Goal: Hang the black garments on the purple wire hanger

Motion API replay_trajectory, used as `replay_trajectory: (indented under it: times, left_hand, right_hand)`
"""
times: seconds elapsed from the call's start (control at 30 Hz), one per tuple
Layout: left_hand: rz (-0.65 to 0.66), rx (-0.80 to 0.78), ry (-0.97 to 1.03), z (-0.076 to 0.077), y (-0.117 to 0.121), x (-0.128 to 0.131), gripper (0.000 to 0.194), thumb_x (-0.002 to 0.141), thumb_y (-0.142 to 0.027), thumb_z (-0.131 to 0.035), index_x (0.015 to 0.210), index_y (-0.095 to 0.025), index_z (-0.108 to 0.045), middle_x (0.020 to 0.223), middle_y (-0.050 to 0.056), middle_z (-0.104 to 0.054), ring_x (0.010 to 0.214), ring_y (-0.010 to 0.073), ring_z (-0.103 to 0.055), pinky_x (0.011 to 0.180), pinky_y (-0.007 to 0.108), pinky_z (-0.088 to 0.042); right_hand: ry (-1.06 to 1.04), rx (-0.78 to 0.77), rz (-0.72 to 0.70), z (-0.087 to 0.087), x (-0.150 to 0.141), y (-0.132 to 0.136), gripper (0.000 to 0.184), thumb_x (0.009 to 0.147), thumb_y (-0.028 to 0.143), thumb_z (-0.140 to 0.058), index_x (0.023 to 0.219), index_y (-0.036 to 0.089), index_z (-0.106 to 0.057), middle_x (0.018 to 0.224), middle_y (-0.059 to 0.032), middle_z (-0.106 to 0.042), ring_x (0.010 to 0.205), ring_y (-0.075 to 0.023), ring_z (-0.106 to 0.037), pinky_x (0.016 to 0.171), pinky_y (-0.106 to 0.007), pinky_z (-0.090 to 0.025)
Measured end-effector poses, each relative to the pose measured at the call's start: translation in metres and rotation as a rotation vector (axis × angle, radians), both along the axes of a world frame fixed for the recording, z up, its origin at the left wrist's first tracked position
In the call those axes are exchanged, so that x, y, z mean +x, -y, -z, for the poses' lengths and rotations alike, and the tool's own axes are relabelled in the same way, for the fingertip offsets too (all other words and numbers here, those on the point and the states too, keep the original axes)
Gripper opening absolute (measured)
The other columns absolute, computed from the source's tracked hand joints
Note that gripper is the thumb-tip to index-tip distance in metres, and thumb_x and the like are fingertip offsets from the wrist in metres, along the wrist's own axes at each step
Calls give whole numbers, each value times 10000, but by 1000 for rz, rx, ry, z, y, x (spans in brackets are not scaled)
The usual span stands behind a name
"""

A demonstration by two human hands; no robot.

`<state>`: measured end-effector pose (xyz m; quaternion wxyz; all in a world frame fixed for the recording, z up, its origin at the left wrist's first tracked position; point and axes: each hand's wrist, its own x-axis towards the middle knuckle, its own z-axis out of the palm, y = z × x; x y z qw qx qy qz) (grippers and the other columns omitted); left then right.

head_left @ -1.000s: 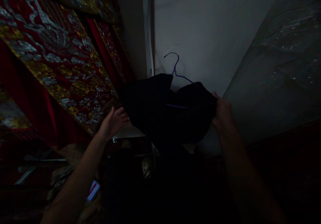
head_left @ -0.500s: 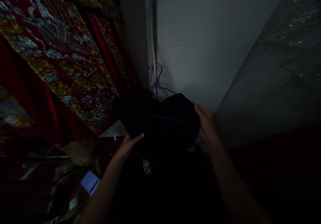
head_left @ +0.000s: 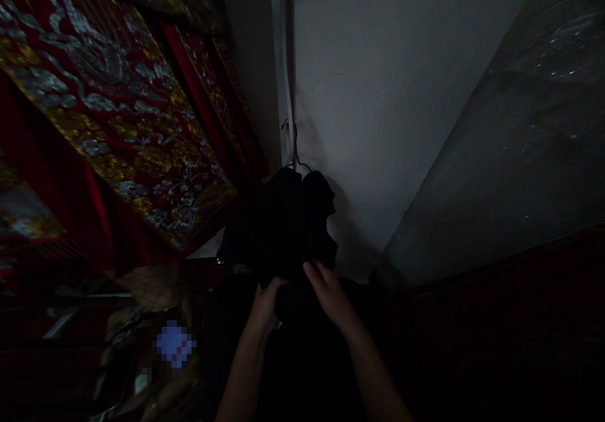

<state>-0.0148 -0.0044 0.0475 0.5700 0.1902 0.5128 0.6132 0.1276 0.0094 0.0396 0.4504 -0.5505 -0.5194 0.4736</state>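
Black garment: seen in our head view, the black garment fills the centre of the frame as a dark, bunched mass, its folds lost in the gloom.
Purple-dark hanger: above it, the thin hanger shows its hook and part of a shoulder, just beside the pale strip running down the wall; we cannot tell what the hook rests on.
Left hand: at lower centre, our left hand looks pinched on the garment's lower part, thumb over the cloth, fingers hidden.
Right hand: near it, slightly right, our right hand lays its fingers against the same cloth; we cannot tell whether it grips. The two hands stand apart.
Step in hand: we judge this to be handling the lower folds of the garment with the hanger at its top.
Next move: we think it calls for a light touch, without tugging the hanger.
Red embroidered cloth: gold and silver work covers the red embroidered cloth, upper left.
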Motion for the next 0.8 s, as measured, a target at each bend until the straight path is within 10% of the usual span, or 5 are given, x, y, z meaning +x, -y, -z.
replay_trajectory:
  times: [0.23,0.53,0.8]
  left_hand:
    - [-30,-8,58,0,-2,-4,298,597,-233,-752,871,-179,-648,916,93,-747,1003,292,-703,922,412,-541]
    - [-12,-39,78,-1,-1,-5,238,585,-301,-695,784,-178,-657,774,44,-731,915,282,-724,849,370,-572]
    - [67,-81,128,-1,3,-7,213,683,-345,-622,816,-184,-664,803,77,-745,982,301,-720,859,381,-586]
  right_hand:
    - [7,175,-119,7,-1,2,366,936,549,-472,937,213,-617,940,-38,-677,955,-221,-635,905,-341,-460]
    - [-91,110,-13,8,-1,5,429,882,585,-566,1130,240,-627,1143,-76,-684,1101,-251,-625,936,-349,-478]
    - [-164,143,-70,0,-2,1,422,876,584,-547,667,222,-489,506,56,-433,439,-105,-403,447,-233,-317]
